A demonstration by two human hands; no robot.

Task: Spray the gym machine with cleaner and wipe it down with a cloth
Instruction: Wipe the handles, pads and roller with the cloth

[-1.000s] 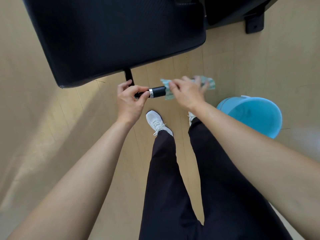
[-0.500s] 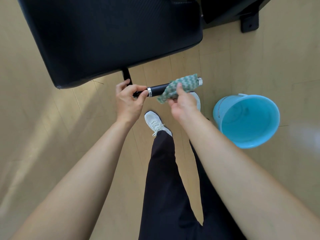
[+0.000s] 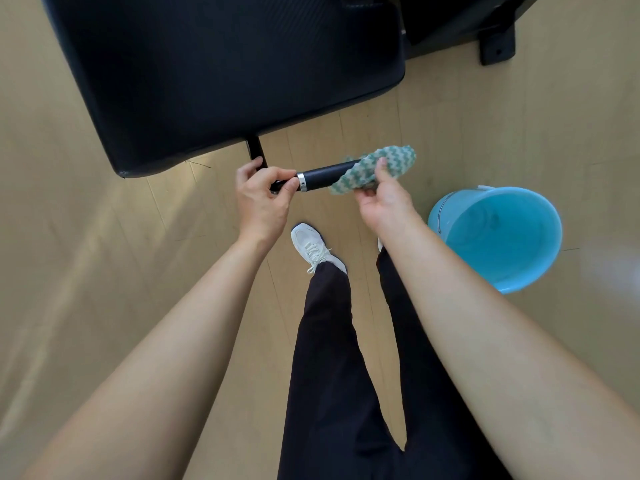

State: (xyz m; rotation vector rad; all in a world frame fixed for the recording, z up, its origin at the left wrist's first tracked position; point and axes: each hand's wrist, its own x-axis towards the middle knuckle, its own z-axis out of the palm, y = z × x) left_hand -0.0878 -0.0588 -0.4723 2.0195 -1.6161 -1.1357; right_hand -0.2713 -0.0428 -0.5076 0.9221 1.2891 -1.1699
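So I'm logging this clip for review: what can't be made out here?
- Head view: far end of the handle, wrapped by the cloth in the right hand.
- Spray bottle: none in view.
- Seat pad: cut off by the top edge.
- Bucket contents: unclear.

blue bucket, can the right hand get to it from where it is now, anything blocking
Probably yes. The blue bucket stands open on the floor just right of the right hand, nothing between them. The hand holds the cloth around the handle and must lower.
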